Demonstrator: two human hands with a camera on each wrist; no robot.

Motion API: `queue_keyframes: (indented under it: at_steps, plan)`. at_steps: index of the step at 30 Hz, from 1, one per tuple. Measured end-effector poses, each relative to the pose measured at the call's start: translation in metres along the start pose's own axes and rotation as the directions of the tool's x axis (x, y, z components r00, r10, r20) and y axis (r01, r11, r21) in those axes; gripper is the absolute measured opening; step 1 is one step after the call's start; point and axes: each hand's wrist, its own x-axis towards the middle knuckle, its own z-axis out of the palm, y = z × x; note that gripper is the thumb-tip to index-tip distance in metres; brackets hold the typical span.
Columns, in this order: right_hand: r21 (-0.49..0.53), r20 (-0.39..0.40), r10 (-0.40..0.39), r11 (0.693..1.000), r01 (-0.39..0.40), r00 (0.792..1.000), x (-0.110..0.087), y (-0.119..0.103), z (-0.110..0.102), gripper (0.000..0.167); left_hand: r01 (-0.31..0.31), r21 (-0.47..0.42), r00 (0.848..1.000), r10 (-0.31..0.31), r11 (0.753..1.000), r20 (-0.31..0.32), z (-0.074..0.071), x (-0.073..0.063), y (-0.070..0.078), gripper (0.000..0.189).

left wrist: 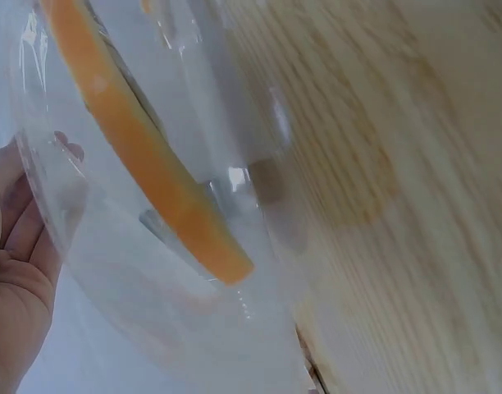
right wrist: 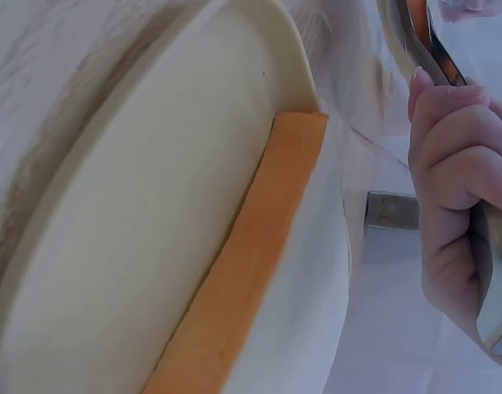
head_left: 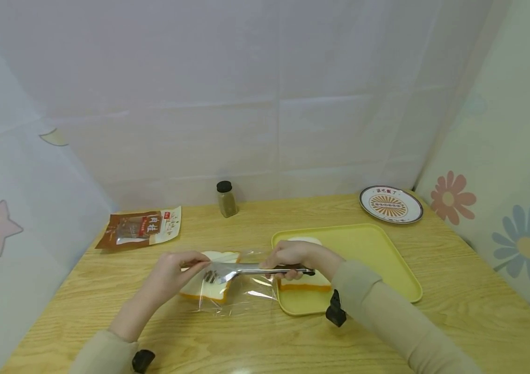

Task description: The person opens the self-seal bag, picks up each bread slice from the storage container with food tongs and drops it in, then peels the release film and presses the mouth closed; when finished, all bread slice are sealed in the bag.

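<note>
My right hand [head_left: 293,256] grips a pair of metal tongs [head_left: 248,268], fingers curled round the handles. The tongs' slotted end lies over a slice of bread [head_left: 220,255] with an orange crust. In the left wrist view the tongs' ends [left wrist: 171,238] show on either side of the slice's crust [left wrist: 140,156]. A clear plastic bag [head_left: 248,298] surrounds this slice. My left hand [head_left: 171,275] pinches the bag's edge beside the tongs' head. Below the right hand, another bread slice [head_left: 307,283] rests on a yellow tray [head_left: 372,244].
A brown and white food packet [head_left: 138,228] lies at the back left. A small black-capped jar [head_left: 226,200] stands by the back wall. At the back right sits a round patterned plate [head_left: 391,204]. Cloth walls [head_left: 190,145] border the wooden table [head_left: 255,343].
</note>
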Motion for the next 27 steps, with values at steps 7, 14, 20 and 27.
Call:
queue_keyframes:
  at_steps: [7,14,20,27]
  plan:
    - [-0.007,-0.029,0.019,1.0,-0.019,0.999,0.008,-0.007,0.007,0.037,0.0,0.002,1.0,0.0,1.0,-0.015,-0.001,0.002,0.003,0.01]
    - [-0.003,-0.058,0.025,1.0,-0.025,0.998,0.018,-0.008,0.012,0.038,0.047,-0.01,0.999,-0.047,0.999,-0.004,-0.001,-0.001,0.003,0.009]
    - [0.054,-0.048,0.045,0.998,-0.042,0.998,0.024,-0.007,0.015,0.038,0.047,-0.045,0.999,-0.048,0.998,-0.022,-0.002,-0.003,0.002,0.008]
    - [0.087,-0.014,0.04,0.995,-0.038,0.999,0.029,-0.003,0.014,0.041,0.103,-0.025,0.994,-0.103,0.994,-0.027,-0.003,-0.006,-0.001,0.007]
